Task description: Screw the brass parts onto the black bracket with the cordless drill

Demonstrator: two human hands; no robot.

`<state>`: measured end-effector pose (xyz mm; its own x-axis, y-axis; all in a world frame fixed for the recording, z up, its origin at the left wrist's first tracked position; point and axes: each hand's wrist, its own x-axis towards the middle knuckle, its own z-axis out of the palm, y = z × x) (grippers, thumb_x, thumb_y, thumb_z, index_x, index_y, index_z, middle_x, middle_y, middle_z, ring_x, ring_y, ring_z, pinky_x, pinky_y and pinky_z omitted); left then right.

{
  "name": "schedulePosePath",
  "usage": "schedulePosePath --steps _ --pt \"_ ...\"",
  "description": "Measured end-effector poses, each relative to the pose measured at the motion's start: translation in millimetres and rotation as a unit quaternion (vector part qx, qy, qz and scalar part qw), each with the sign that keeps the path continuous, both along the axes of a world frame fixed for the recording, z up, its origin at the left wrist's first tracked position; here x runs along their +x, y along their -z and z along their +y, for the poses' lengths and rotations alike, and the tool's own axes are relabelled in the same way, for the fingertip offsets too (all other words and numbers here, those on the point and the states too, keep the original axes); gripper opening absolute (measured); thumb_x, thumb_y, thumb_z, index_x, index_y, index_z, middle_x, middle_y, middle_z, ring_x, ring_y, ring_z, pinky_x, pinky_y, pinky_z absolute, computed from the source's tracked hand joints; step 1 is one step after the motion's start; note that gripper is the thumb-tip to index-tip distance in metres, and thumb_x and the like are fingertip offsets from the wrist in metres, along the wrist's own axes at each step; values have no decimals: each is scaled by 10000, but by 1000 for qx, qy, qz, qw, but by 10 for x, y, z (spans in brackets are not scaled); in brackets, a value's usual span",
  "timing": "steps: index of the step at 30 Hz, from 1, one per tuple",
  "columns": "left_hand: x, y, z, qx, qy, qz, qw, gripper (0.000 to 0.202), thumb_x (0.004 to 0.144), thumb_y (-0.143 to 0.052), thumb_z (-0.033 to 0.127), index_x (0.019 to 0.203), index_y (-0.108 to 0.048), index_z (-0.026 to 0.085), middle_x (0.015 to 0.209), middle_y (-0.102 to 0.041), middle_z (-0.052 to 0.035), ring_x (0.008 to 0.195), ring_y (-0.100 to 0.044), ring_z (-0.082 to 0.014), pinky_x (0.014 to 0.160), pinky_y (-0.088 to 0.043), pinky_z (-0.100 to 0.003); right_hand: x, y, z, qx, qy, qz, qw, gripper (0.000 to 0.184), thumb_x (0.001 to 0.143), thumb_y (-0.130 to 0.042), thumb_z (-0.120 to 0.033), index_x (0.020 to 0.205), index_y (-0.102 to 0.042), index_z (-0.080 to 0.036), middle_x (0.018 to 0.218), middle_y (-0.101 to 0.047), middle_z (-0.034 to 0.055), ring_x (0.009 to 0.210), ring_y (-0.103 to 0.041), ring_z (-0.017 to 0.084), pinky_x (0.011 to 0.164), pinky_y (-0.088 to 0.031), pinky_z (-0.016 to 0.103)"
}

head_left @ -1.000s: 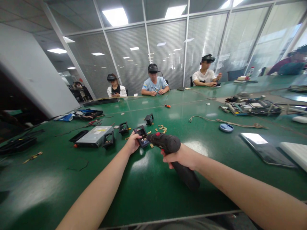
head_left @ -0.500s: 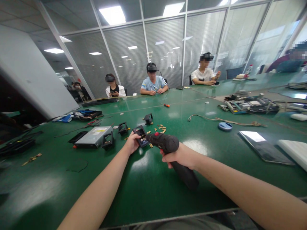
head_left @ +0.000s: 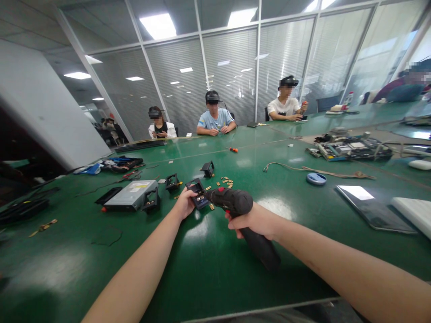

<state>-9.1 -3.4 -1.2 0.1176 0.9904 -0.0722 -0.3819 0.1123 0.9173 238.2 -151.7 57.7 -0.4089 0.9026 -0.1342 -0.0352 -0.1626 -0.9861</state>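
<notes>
My right hand is closed round the grip of a black electric screwdriver, whose tip points left into a small black module. My left hand grips that module at its left side and holds it on the green table. Small brass pieces lie scattered just beyond the module. Two similar black brackets stand a little further back.
A grey metal drive box lies left of my hands. At the right are a blue round lid, a tablet, a cable and circuit boards. Three people with headsets sit at the far side of the table.
The view has shifted slightly. Both hands keep the same hold on the module and the screwdriver.
</notes>
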Motion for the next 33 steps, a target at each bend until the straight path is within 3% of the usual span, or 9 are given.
schedulePosePath --steps 6,12,26,33 --pt "-5 20 -20 5 -8 -11 1000 548 532 -642 99 1065 -565 202 895 -687 -32 751 -682 -226 698 -572 -386 -40 10 -10 5 -12 11 1000 274 587 -736 -119 798 -569 -171 707 -608 -36 463 -597 121 426 -415 233" --pt "-13 16 -34 12 -13 -14 1000 549 545 -635 89 1082 -578 194 916 -702 -46 759 -695 -225 720 -571 -386 -48 60 -3 2 -5 -5 1000 265 598 -740 -130 798 -570 -170 625 -585 -52 467 -590 119 440 -430 224" --pt "-30 74 25 9 -9 -14 1000 524 551 -637 85 1055 -553 201 866 -690 -28 745 -702 -235 728 -573 -409 -32 67 14 0 -13 15 1000 277 599 -735 -108 824 -584 -164 724 -613 -33 466 -598 122 431 -425 241" --pt "-1 15 -24 5 3 -19 1000 555 536 -624 77 1072 -571 209 886 -692 -39 750 -700 -235 723 -567 -411 -39 -18 -30 -3 0 -4 1000 275 590 -733 -115 811 -577 -163 744 -601 -35 466 -596 120 445 -434 250"
